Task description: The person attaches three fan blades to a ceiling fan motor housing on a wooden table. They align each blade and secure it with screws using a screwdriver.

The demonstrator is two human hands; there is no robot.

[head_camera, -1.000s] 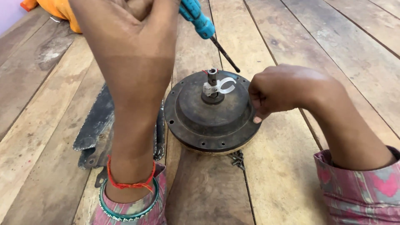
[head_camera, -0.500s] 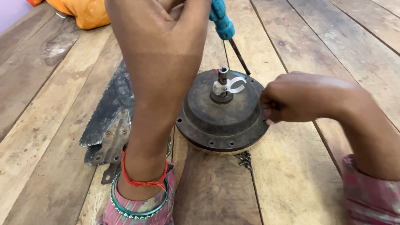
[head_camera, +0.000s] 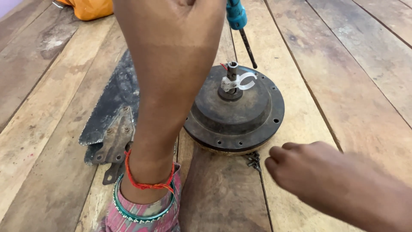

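A round, dark, rusty fan motor housing (head_camera: 240,116) lies flat on wooden planks (head_camera: 352,86), with a short shaft and a white clip (head_camera: 237,80) at its centre. My left hand (head_camera: 171,47) is raised above the housing's left side, shut on a blue-handled screwdriver (head_camera: 237,17) whose shaft points down past the housing's far rim. My right hand (head_camera: 317,178) hovers low at the front right, fingers loosely curled with nothing seen in them. Its fingertips are just right of a small pile of dark screws (head_camera: 254,160) at the housing's near edge.
A dark fan blade (head_camera: 113,99) with a metal bracket (head_camera: 112,144) lies left of the housing, partly behind my left forearm. An orange cloth (head_camera: 88,7) sits at the far left.
My right hand has let go of the housing's right rim and moved down towards the screws in front. My left hand with the screwdriver has risen nearer the camera.
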